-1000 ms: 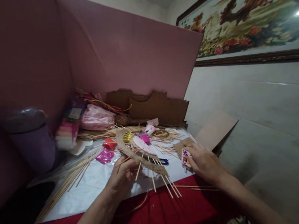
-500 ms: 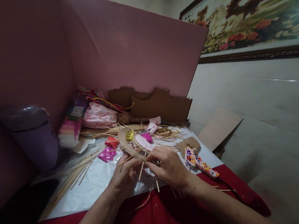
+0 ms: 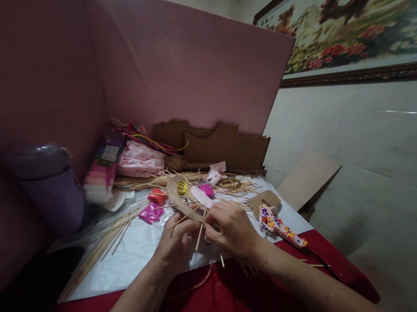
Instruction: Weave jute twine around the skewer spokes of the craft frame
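Note:
A ring of woven twine (image 3: 176,193) with thin sticks poking out through it is held up over the table's near side. My left hand (image 3: 180,238) grips its lower left edge, fingers closed around the ring and sticks. At the lower right edge, my right hand (image 3: 228,227) pinches the weave, thumb and forefinger together beside a stick (image 3: 199,237) that points down toward me. Past the ring's opening shows a pale pink spotted oval piece (image 3: 201,197). A loose strand of twine (image 3: 204,280) hangs below, over the red cloth.
Long thin sticks (image 3: 99,255) lie at left on the white sheet (image 3: 112,274). A flower-patterned glue gun (image 3: 280,225) rests at right by a cardboard scrap (image 3: 263,201). Red (image 3: 158,196) and magenta packets (image 3: 151,213) sit behind my left hand. A purple bin (image 3: 51,195) stands far left.
Both hands stay at the ring's lower edge, with my right fingers drawn slightly closer together. The whole view has shifted a little.

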Available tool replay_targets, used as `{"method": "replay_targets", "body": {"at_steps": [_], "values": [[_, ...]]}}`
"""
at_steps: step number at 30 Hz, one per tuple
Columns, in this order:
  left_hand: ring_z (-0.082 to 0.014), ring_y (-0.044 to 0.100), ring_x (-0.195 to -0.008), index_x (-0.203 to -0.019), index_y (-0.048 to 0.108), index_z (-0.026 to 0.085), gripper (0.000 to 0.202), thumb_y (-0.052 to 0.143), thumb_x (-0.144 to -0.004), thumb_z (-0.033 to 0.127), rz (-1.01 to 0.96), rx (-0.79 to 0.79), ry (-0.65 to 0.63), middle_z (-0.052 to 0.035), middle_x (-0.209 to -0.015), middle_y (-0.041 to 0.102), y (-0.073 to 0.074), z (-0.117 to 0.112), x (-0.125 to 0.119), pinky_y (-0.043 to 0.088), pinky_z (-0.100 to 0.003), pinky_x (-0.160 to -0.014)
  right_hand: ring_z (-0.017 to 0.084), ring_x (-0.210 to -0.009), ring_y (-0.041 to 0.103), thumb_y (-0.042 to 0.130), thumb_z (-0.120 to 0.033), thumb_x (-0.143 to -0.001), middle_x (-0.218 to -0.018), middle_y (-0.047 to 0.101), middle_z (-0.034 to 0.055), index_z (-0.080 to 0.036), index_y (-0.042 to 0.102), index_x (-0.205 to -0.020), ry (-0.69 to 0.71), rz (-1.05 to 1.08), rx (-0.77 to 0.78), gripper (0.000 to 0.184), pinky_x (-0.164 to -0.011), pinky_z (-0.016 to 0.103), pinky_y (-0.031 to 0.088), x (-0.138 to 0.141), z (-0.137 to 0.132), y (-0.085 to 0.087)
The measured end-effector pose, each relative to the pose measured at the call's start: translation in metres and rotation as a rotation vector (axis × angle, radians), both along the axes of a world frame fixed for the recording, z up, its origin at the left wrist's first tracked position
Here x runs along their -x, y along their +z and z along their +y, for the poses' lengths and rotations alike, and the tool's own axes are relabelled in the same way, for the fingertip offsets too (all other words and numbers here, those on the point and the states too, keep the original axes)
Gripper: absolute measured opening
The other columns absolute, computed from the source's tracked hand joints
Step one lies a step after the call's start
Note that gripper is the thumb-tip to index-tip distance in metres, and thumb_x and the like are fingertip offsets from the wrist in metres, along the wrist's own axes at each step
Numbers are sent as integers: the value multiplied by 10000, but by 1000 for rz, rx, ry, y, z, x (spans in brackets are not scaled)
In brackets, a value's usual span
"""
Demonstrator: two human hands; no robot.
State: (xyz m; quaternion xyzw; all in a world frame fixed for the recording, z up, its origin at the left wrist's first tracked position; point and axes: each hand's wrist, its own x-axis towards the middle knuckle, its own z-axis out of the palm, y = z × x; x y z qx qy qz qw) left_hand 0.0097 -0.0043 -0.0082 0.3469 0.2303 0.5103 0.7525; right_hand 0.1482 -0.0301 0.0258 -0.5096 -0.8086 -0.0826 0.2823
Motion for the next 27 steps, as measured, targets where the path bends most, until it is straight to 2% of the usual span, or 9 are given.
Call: {"method": "replay_targets", "body": {"at_steps": [8,11,14,18,23,27], "values": [[-134,608,-653,-1092,574,155,526,614,-585,24,5,24,38,-17,-746,679,5,-2,0,475,-238,-655,162,-714,488,557,-145,-738,-713,572,24,-169,526,-678,93,-6,-60,72,-699,296,318,-6,1,-6],[-151,615,-697,-1064,600,165,539,632,-546,19,-10,62,40,-22,-769,683,9,-4,2,479,-241,-667,167,-739,499,541,-165,-769,-737,583,32,-169,541,-705,140,-18,-54,64,-706,299,324,-8,1,-4],[-156,609,-692,-978,642,174,428,668,-565,66,-41,88,28,-37,-789,686,11,-4,2,487,-248,-644,167,-737,502,527,-174,-791,-748,593,36,-173,562,-736,153,-39,-58,66,-700,301,328,-10,1,-2],[-137,598,-643,-865,663,156,218,697,-651,175,-39,37,26,-30,-740,672,7,-3,0,481,-238,-603,171,-745,510,516,-177,-802,-770,609,46,-176,581,-780,176,-78,-68,68,-703,308,334,-10,1,-4],[-141,614,-676,-876,659,137,235,711,-651,182,-29,-4,58,-29,-756,679,-1,0,-1,478,-234,-635,176,-754,522,514,-182,-804,-787,621,59,-162,584,-804,203,-114,-82,73,-700,316,339,-11,1,-7],[-159,619,-728,-883,657,138,221,691,-668,178,-13,-31,60,-37,-789,690,-2,1,-1,479,-252,-678,176,-774,533,521,-187,-801,-800,624,65,-165,595,-823,248,-117,-86,81,-710,320,344,-12,1,-5]]}}
